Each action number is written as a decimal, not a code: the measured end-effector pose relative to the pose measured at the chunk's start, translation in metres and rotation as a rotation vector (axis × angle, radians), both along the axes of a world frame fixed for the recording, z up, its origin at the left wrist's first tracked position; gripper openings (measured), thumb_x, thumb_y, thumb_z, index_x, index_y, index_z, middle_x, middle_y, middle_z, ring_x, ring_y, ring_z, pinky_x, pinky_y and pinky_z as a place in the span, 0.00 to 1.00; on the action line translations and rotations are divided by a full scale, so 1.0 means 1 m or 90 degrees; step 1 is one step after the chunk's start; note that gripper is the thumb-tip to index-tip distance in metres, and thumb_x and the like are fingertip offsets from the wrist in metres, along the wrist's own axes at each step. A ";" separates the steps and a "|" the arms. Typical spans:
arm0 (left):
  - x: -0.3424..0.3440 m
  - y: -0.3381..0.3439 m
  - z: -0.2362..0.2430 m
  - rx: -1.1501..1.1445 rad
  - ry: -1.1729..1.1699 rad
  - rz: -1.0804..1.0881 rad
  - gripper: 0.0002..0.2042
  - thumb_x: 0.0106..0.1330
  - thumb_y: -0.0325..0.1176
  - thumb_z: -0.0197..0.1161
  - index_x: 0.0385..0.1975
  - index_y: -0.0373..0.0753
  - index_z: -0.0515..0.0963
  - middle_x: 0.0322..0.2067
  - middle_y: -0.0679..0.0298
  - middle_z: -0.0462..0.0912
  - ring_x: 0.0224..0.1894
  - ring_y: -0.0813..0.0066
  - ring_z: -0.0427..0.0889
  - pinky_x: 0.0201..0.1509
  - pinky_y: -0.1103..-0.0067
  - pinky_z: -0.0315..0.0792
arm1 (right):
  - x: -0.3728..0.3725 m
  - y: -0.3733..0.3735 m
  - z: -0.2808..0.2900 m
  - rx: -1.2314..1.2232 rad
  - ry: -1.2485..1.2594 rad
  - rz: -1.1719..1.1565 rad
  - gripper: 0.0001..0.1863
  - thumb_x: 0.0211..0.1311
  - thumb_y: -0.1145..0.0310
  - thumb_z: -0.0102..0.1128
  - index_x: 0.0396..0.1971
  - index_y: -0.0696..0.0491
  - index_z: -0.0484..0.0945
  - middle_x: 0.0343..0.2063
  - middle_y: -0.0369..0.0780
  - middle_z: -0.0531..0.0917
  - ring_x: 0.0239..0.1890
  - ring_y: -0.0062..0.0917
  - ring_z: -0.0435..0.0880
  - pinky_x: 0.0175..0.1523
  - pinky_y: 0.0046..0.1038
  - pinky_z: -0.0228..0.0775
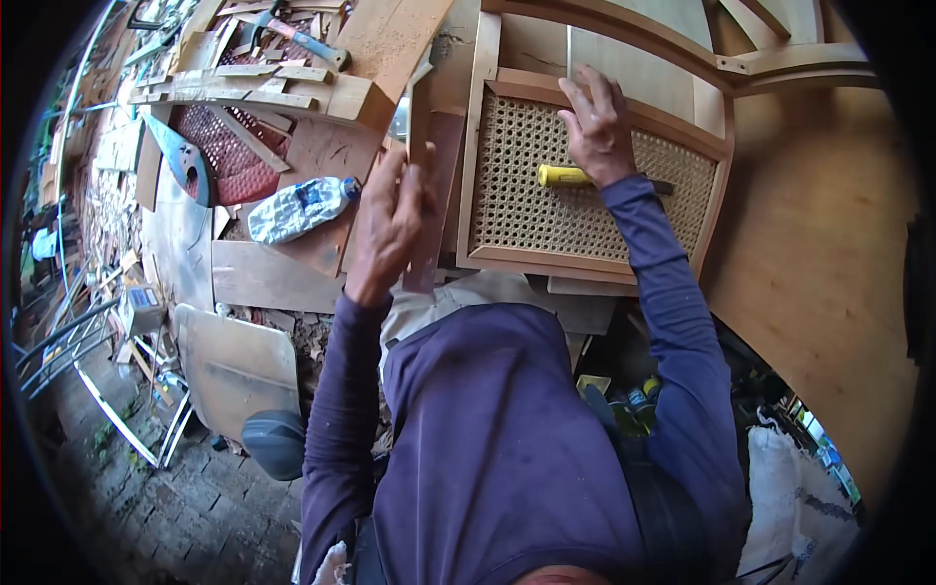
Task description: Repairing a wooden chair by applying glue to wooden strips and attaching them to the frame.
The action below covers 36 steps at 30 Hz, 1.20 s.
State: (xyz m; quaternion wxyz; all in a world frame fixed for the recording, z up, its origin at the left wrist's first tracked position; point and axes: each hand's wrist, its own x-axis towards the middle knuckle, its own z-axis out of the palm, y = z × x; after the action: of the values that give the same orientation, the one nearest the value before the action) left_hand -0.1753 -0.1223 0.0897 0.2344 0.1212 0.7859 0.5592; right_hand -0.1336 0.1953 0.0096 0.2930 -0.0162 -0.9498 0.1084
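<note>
Meanwhile the left hand [390, 219] has its grip closed around a wooden strip [429, 210], right hand [597, 122] spread flat on the cane panel [546, 210].

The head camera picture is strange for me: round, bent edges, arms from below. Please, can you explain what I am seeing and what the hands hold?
There is no machine here. A person wears a wide fisheye camera on the head; it looks down, so straight edges bend and the person's own arms enter from below. The left hand holds a flat brown wooden strip upright. The right hand presses on a wooden frame with woven cane, with no closed grip on anything. A yellow-handled tool lies on the cane beside the wrist. Further left lie a crumpled plastic bottle, wood offcuts and a hammer.
</note>
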 end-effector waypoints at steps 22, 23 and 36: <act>0.078 -0.004 -0.018 0.169 -0.245 0.092 0.12 0.86 0.37 0.54 0.53 0.34 0.77 0.32 0.67 0.81 0.30 0.83 0.78 0.36 0.83 0.76 | 0.115 -0.114 0.025 -1.061 -0.303 0.076 0.08 0.77 0.75 0.62 0.47 0.62 0.86 0.38 0.39 0.89 0.34 0.18 0.88 0.37 0.21 0.81; 0.075 -0.001 -0.012 0.161 -0.277 0.103 0.12 0.87 0.37 0.53 0.53 0.35 0.78 0.32 0.68 0.81 0.30 0.84 0.76 0.36 0.84 0.74 | 0.116 -0.114 0.024 -1.065 -0.306 0.070 0.08 0.77 0.75 0.62 0.47 0.62 0.86 0.38 0.39 0.89 0.34 0.18 0.88 0.37 0.21 0.81; 0.054 0.015 -0.047 0.209 -0.227 0.130 0.10 0.77 0.30 0.68 0.50 0.35 0.77 0.37 0.66 0.83 0.38 0.81 0.82 0.46 0.81 0.78 | 0.107 -0.152 0.014 -1.130 -0.353 0.085 0.09 0.76 0.73 0.63 0.48 0.61 0.85 0.32 0.38 0.88 0.33 0.19 0.88 0.36 0.22 0.82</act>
State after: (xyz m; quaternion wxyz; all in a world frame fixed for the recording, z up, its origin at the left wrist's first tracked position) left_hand -0.1213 -0.1074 0.0427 0.2888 -0.0230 0.6393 0.7123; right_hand -0.0262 0.0429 0.0235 -0.0708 -0.2052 -0.5542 0.8036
